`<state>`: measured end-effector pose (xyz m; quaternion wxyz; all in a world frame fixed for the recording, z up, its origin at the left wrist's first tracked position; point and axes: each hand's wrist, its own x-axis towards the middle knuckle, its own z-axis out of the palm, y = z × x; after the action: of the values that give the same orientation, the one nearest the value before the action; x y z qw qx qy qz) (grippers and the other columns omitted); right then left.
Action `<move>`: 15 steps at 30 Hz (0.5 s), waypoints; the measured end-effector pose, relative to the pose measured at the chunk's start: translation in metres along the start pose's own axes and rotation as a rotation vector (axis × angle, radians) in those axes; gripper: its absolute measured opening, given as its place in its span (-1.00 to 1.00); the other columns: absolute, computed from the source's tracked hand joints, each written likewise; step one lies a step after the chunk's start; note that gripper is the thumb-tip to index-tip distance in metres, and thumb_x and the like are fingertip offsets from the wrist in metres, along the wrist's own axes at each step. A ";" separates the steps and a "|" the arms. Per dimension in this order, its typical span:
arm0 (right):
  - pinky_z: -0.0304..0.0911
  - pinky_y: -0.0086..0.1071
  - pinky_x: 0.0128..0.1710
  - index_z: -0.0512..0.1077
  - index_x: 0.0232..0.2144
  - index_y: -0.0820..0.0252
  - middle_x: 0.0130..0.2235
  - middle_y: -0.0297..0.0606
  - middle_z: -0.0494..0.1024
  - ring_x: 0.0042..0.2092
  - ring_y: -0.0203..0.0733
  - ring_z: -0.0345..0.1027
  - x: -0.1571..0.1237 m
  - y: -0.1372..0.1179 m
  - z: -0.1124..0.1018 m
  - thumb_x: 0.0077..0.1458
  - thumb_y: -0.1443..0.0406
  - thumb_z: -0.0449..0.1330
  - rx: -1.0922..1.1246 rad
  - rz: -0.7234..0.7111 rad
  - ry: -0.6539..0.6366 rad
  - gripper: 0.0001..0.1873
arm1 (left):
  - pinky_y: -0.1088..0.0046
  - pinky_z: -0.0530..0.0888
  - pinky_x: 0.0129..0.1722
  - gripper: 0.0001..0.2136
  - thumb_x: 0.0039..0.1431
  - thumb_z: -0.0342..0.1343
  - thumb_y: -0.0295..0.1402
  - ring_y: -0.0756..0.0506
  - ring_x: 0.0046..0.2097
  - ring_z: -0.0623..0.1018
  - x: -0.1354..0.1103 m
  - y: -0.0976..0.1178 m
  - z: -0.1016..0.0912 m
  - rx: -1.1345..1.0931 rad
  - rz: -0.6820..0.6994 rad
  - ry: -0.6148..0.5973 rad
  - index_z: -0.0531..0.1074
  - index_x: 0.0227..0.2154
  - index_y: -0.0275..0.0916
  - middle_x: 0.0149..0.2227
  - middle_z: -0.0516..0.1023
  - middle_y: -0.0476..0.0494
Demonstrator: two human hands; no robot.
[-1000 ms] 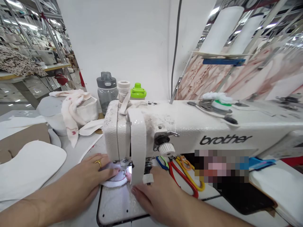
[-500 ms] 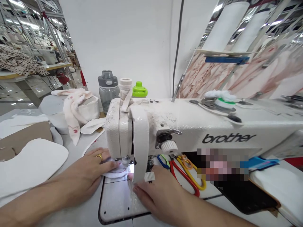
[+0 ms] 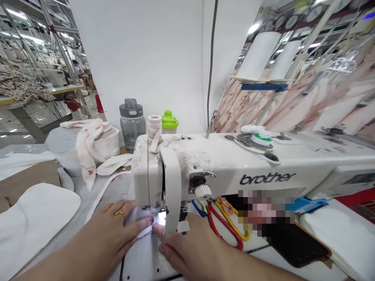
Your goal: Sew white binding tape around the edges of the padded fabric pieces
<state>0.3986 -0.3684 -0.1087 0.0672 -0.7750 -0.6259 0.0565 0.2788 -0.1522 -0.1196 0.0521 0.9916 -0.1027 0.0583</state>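
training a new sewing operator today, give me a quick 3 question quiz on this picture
1. True or false: both hands press the small white fabric piece by the needle of the sewing machine.
2. Which hand wears the gold ring? A) left hand B) right hand
3. What colour are the handles of the scissors nearest the right hand?

Key: 1 true; 2 A; 3 red

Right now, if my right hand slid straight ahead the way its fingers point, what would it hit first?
Probably the sewing machine's head by the needle: the right hand points there, fingers already close; depth is unclear.
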 end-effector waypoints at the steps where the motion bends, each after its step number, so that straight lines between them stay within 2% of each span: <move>1: 0.33 -0.24 -0.18 0.45 0.05 0.09 -0.16 -0.10 0.59 -0.17 -0.02 0.47 0.001 -0.001 -0.001 0.30 0.16 0.03 -0.002 0.018 -0.005 -0.64 | 0.15 0.43 -0.02 -0.69 0.32 -0.02 -0.28 -0.24 -0.06 0.51 -0.001 0.001 0.003 0.026 -0.001 0.008 0.45 0.05 0.08 -0.01 0.53 -0.20; 5: 0.32 -0.25 -0.17 0.46 0.01 0.12 -0.19 -0.10 0.59 -0.18 -0.02 0.47 0.002 -0.004 -0.005 0.31 0.17 0.02 -0.006 0.062 -0.019 -0.65 | 0.05 0.44 -0.14 -0.63 0.30 -0.02 -0.30 -0.30 -0.12 0.52 -0.003 0.009 0.008 0.130 -0.043 -0.096 0.39 0.13 0.09 -0.01 0.52 -0.28; 7: 0.31 -0.25 -0.16 0.47 -0.01 0.15 -0.18 -0.09 0.59 -0.16 -0.01 0.46 0.001 -0.005 -0.006 0.31 0.18 0.01 0.009 0.068 -0.014 -0.66 | 0.05 0.45 -0.18 -0.60 0.27 0.00 -0.29 -0.31 -0.13 0.51 -0.003 0.014 0.008 0.148 -0.066 -0.089 0.36 0.15 0.10 -0.02 0.52 -0.27; 10: 0.30 -0.27 -0.15 0.48 -0.03 0.16 -0.17 -0.10 0.58 -0.14 -0.02 0.46 0.001 -0.005 -0.006 0.31 0.20 0.01 0.045 0.064 -0.011 -0.67 | 0.07 0.45 -0.24 -0.52 0.22 0.07 -0.17 -0.34 -0.15 0.50 -0.005 0.018 0.007 0.119 -0.072 -0.058 0.31 0.21 0.06 -0.05 0.51 -0.30; 12: 0.30 -0.28 -0.16 0.48 -0.05 0.17 -0.17 -0.11 0.59 -0.14 -0.04 0.45 0.002 -0.005 -0.006 0.31 0.21 0.00 0.050 0.061 -0.015 -0.68 | 0.03 0.45 -0.20 -0.49 0.22 0.08 -0.12 -0.36 -0.13 0.49 -0.007 0.018 0.006 0.079 -0.092 -0.073 0.29 0.23 0.02 -0.06 0.52 -0.32; 15: 0.30 -0.29 -0.17 0.50 -0.10 0.18 -0.19 -0.12 0.59 -0.16 -0.06 0.45 0.001 -0.003 -0.005 0.31 0.20 0.00 0.028 0.056 -0.011 -0.68 | 0.04 0.46 -0.12 -0.59 0.29 0.01 -0.14 -0.32 -0.09 0.50 -0.008 0.013 0.001 -0.012 -0.105 -0.093 0.34 0.18 0.06 -0.08 0.53 -0.25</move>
<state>0.3967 -0.3672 -0.1031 0.0730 -0.7908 -0.6036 0.0711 0.2684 -0.1629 -0.1201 0.0560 0.9970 -0.0530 0.0086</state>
